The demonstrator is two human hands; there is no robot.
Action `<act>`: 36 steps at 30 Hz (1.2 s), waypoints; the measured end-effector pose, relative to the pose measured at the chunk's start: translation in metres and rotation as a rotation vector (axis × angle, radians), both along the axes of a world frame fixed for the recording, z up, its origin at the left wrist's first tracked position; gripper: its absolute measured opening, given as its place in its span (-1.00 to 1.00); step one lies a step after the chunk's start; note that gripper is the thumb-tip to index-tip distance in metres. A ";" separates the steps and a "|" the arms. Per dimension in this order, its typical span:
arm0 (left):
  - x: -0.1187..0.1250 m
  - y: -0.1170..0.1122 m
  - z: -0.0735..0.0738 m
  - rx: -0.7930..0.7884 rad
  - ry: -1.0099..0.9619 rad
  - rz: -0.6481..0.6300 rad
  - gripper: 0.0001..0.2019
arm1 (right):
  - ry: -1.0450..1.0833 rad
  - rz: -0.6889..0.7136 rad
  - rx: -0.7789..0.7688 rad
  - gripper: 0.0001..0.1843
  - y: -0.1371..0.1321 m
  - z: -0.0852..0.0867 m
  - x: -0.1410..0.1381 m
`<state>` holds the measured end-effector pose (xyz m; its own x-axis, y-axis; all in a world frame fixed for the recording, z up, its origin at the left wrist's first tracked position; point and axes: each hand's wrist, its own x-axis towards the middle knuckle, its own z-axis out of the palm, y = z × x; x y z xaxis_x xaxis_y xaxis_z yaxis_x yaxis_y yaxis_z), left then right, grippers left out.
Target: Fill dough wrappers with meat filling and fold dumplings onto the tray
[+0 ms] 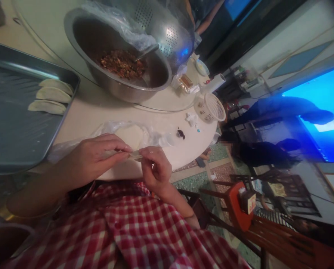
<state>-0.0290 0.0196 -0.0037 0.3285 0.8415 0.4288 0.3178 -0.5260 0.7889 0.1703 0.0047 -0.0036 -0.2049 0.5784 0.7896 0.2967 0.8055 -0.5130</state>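
Between my two hands is a pale folded dumpling [134, 155], its edge pinched at both ends. My left hand [99, 153] has its fingertips pressed together on the left end. On the right end, the thumb and fingers of my right hand [157, 164] are closed. Most of the dumpling is hidden by the fingers. Just beyond my hands, a stack of dough wrappers [131, 135] lies on clear plastic. Three finished dumplings [53, 95] sit side by side on a metal tray [12, 123] to the left.
A steel bowl [119, 91] of brown chopped filling [123, 64] with a spoon [147, 51] stands ahead, beside a metal colander [169, 37]. A white plastic basket [210, 108] is near the table's right edge. Beyond are a red chair [238, 209] and several people.
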 end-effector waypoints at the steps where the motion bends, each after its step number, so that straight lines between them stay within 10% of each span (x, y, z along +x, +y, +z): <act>1: -0.001 0.000 0.001 -0.031 -0.005 -0.008 -0.84 | -0.016 0.003 0.013 -0.53 0.000 0.000 0.000; 13: 0.011 0.004 -0.011 -0.538 -0.127 -0.002 -0.72 | -0.042 -0.149 -0.041 -0.71 0.000 -0.012 -0.002; 28: 0.008 -0.006 -0.006 0.044 0.010 0.027 -0.90 | -0.120 -0.099 0.006 -0.50 -0.006 -0.011 -0.006; 36: 0.002 -0.008 -0.003 0.044 0.010 0.005 -0.90 | -0.105 -0.006 -0.053 -0.45 -0.009 -0.002 -0.007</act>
<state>-0.0268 0.0116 -0.0069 0.3290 0.8234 0.4623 0.3278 -0.5587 0.7618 0.1637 -0.0043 -0.0058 -0.2811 0.6199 0.7326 0.3558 0.7763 -0.5203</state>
